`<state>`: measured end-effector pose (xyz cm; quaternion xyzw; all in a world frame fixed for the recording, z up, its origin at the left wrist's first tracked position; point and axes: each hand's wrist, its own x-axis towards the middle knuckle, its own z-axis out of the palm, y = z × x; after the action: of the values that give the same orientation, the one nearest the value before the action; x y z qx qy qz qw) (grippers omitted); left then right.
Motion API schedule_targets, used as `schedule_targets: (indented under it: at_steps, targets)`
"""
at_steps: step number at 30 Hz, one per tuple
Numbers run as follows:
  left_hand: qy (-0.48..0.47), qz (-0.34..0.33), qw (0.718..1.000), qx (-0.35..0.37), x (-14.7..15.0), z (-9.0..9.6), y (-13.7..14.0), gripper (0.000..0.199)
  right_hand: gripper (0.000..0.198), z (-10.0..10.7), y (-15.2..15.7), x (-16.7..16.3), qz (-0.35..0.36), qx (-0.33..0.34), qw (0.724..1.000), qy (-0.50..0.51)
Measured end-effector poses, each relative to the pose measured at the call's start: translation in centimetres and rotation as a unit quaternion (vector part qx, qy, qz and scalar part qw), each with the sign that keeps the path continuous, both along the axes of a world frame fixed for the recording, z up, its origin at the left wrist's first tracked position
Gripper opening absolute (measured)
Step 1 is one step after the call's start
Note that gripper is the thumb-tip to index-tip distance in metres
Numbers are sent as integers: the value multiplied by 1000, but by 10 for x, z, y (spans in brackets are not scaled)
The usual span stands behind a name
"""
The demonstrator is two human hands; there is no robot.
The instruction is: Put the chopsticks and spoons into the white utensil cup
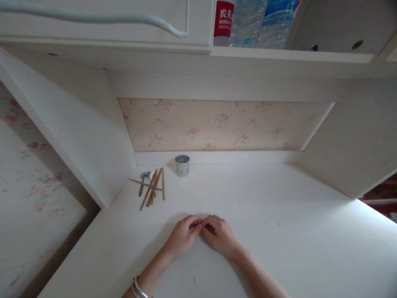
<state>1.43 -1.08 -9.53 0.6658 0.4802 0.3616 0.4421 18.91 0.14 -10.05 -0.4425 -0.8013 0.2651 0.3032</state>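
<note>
1. Lying far and left of both hands, the wooden sticks (151, 187) rest in a loose heap on the worktop (254, 198); the left hand (183, 236) is the nearer to them, the right hand (221, 236) farther off.
2. Most of the sticks run from near left to far right; one crosses them roughly left to right, and another, at the heap's right edge, points almost straight near to far.
3. Both hands meet fingertip to fingertip at the near middle, their fingers curled. I cannot tell whether either hand's tips close fully or clamp on something small.
4. One metal cup (182, 166) stands upright, mouth up, just right of the heap and almost straight far from the left hand, well apart from it.
5. Counting sticks gives at least five; overlaps hide the exact total.
6. Metal spoons (145, 175), apparently two, lie at the heap's far left side, partly overlapping.
</note>
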Motion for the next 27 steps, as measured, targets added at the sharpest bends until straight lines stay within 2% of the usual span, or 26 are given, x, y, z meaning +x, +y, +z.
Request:
schedule_targets:
  at_steps: [27]
  targets:
    - [-7,-8,1000,-5,2,6,-1,22,12,3,-2,0,4,-3,1000,0]
